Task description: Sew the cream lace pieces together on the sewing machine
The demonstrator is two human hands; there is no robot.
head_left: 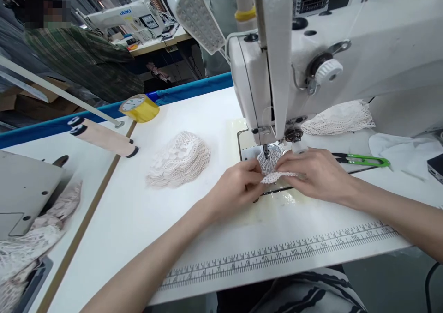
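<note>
Workroom floor and furniture lie behind a broad white worktop [121, 211], edged at the back by a blue strip [194, 89] and marked along its near side with a printed ruler scale [280, 253]. Largest on it is a white sewing machine [374, 31], its arm reaching in from the right. Beyond the back edge, at upper left, is a person in a dark plaid shirt [86, 66], near another machine lettered JUKI [119, 20]. A white lamp [197, 15] hangs beside the sewing machine's head.

Both hands meet just in front of the needle area. The right hand [316, 172] has its grip pinching the right end of a small white lace piece [273, 178]; the left hand [242, 182] has its grip pressed together on the left edge. That lace lies at the presser foot [266, 152], part of it under the foot and its near edge raised between the fingers.

Left of the hands, well apart, sits a fanned lace stack [180, 160]; more folded lace [341, 119] lies behind the right hand. Farther left are two pale pink thread spools [102, 137], lying side by side, and a yellow tape roll [145, 110]. Green-handled snips [368, 159] rest just beyond the right wrist.
</note>
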